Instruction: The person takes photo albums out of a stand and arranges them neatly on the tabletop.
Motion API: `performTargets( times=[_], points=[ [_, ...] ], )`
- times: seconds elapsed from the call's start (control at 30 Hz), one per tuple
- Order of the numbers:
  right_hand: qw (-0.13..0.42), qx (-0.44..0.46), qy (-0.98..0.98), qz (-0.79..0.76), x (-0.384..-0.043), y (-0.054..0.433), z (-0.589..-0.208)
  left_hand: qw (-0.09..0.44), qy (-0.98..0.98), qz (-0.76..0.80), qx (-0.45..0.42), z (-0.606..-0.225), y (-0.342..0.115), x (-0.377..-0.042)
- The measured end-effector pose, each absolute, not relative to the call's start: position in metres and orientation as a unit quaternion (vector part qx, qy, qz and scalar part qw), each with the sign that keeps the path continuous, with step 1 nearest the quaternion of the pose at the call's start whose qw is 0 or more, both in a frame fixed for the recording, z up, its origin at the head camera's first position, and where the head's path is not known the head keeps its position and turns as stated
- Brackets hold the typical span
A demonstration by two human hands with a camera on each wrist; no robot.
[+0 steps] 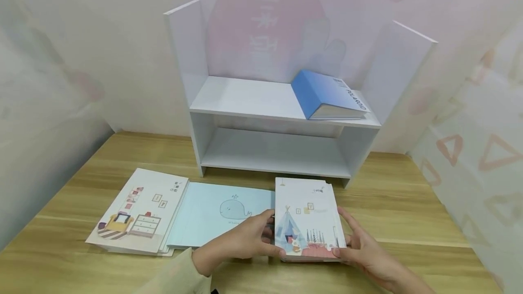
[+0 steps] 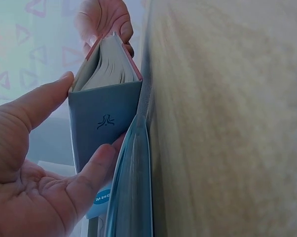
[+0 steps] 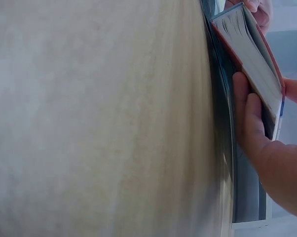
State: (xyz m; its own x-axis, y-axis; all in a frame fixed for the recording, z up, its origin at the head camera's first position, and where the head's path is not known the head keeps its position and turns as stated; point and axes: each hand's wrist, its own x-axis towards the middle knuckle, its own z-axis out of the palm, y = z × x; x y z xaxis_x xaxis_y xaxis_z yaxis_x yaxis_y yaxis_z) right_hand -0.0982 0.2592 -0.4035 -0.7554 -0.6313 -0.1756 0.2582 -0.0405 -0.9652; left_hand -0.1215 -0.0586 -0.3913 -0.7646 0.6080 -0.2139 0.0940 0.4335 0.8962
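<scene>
Both hands hold a thick hardcover book whose white cover shows a blue tent. My left hand grips it at the spine side, thumb near the front corner. In the left wrist view the grey-blue spine lies between thumb and fingers. My right hand holds the opposite side, thumb at the cover's front corner. From the right wrist, its fingers show beneath the page edges. The book's left side overlaps a light blue book with a whale drawing, lying on the wooden table.
At the left, a white book with an armchair and drawers on its cover lies against the whale book. A white two-tier shelf stands behind. On its upper board, a blue POLAROID book lies towards the right upright panel.
</scene>
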Motion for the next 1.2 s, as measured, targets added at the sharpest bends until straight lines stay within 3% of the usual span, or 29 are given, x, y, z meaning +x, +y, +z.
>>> performTargets(
  times=[0.6, 1.2],
  points=[
    [0.319, -0.129, 0.657, -0.671, -0.099, 0.259, -0.403, 0.257, 0.803, 0.491, 0.222, -0.393, -0.061, -0.119],
    [0.252, -0.05, 0.792, -0.554, -0.096, 0.258, -0.39, 0.247, 0.786, 0.518, 0.232, -0.396, -0.057, -0.123]
  ],
)
